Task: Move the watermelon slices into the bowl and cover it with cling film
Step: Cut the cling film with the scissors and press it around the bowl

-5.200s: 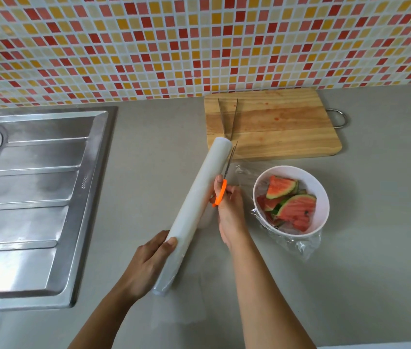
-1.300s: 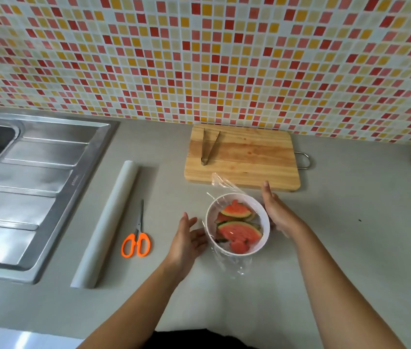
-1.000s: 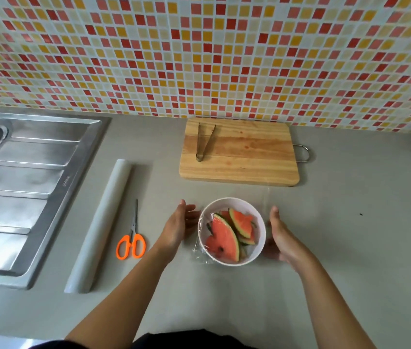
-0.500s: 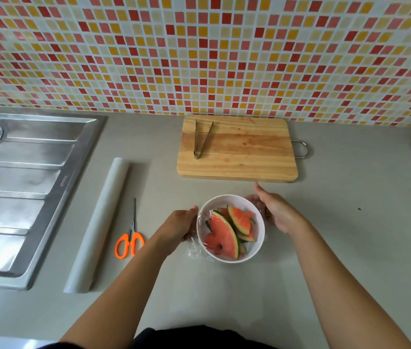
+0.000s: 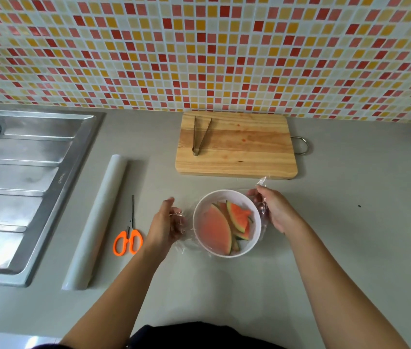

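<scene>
- Watching the cling film (image 5: 261, 183), I am judging it to be almost weightless, limp and clingy, likely to tear or stick to itself under a sharp tug. The loose edges outside the rim are looking like the best place to hold it.
- Reading the left hand (image 5: 166, 222), I am seeing its fingers curling round crumpled film just beside the bowl's left side.
- Reading the right hand (image 5: 275, 210), I am seeing it pinching a bunch of film against the far right side, with a tuft sticking up above the fingers.
- Sizing up the bowl (image 5: 224, 193), I am taking it for stiff, smooth and light enough to skid if the pull is uneven. It is sitting mid-counter (image 5: 350, 235), between the front edge and the cutting board (image 5: 237, 147) by the back edge.
- Looking at the watermelon slices (image 5: 215, 229), I am expecting them to be wet, soft and slippery. They are lying inside the bowl, red flesh with green rind, one big wedge on the left and thinner ones leaning on the right.
- Noticing a pale haze over the big wedge, I am reading it as film stretching across the mouth, though I cannot be sure.
</scene>
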The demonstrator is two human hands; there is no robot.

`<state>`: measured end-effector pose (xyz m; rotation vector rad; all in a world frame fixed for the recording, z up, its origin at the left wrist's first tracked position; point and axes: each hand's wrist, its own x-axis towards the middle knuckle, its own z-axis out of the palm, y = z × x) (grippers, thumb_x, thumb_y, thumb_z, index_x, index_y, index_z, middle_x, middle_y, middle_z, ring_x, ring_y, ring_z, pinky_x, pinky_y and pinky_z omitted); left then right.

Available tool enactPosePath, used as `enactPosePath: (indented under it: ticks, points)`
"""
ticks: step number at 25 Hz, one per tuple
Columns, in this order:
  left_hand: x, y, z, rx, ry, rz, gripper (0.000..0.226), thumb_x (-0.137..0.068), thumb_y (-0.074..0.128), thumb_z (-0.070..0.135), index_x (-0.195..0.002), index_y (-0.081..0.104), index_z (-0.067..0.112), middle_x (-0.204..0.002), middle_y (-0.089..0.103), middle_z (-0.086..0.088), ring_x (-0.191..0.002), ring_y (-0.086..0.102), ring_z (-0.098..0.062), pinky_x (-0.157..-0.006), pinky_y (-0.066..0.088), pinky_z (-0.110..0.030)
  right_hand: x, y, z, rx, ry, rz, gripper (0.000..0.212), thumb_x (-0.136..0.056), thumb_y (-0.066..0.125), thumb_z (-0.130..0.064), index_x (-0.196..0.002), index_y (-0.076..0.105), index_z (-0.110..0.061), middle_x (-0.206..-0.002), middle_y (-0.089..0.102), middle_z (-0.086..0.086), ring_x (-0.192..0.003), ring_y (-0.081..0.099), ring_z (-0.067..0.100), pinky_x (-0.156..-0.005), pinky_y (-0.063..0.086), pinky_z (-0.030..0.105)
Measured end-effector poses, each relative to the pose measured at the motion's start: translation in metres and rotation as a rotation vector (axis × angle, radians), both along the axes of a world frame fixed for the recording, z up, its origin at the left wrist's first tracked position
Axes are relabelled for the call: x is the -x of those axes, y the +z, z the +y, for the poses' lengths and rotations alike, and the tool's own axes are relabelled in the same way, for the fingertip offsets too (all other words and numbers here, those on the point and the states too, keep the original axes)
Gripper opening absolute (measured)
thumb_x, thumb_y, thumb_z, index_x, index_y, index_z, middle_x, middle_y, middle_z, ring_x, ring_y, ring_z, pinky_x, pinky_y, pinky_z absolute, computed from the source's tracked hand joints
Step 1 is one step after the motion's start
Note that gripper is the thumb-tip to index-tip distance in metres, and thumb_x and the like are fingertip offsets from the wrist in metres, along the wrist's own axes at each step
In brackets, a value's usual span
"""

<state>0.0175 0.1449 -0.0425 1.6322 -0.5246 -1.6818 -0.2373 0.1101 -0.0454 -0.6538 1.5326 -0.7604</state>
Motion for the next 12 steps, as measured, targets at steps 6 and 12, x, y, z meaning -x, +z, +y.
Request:
enactPosePath:
  ticks: [6, 12]
  points:
    - [0.001, 0.011, -0.017, 0.109, -0.418, -0.348, 0.041, -0.086, 0.058, 0.050, -0.075, 0.070, 0.013, -0.048, 0.057, 0.010, -0.048, 0.052, -0.010, -0.049, 0.041, -0.020, -0.003, 0.004, 0.000, -0.039, 0.151, 0.140, 0.040, -0.088, 0.052, -0.046, -0.070, 0.075, -0.019, -0.074, 0.073, 0.007, -0.072, 0.066, 0.025, -0.073, 0.047, 0.033]
    - [0.013, 0.017, -0.020, 0.209, -0.119, 0.104, 0.025, -0.096, 0.049, 0.020, -0.076, 0.059, 0.009, -0.069, 0.067, -0.003, -0.058, 0.061, -0.015, -0.056, 0.050, -0.026, -0.012, 0.004, -0.002, -0.007, -0.047, -0.093, 0.030, -0.094, 0.048, -0.027, -0.073, 0.065, -0.014, -0.047, 0.059, -0.008, -0.045, 0.058, 0.008, -0.056, 0.045, 0.026]
